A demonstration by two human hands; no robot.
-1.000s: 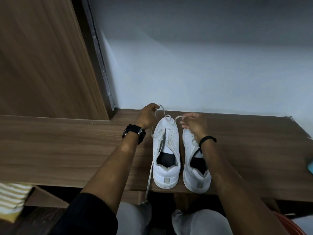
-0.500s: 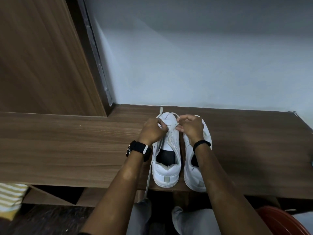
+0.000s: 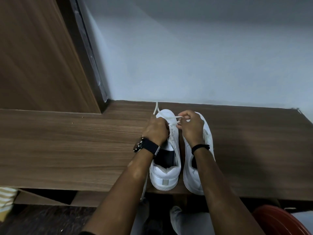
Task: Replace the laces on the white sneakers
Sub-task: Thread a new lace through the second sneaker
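Two white sneakers stand side by side on the wooden table (image 3: pixel 67 141), heels toward me. My left hand (image 3: pixel 156 129), with a black watch on its wrist, grips the white lace (image 3: pixel 171 117) at the left sneaker's (image 3: pixel 166 175) eyelets. One lace end sticks up past the toe, and another strand hangs over the table's front edge. My right hand (image 3: pixel 191 126) pinches the lace above the left sneaker's toe, resting over the right sneaker (image 3: pixel 193 177). The eyelets under my hands are mostly hidden.
A wooden cabinet panel (image 3: pixel 39 56) rises at the left and a pale wall (image 3: pixel 186 56) stands behind the table. A red round object (image 3: pixel 277 221) sits low at the right. Striped fabric (image 3: pixel 6 199) shows at the lower left.
Both hands have come back from the toe toward the left sneaker's eyelets. The lace now runs taut between them across the toe, with its end sticking up behind.
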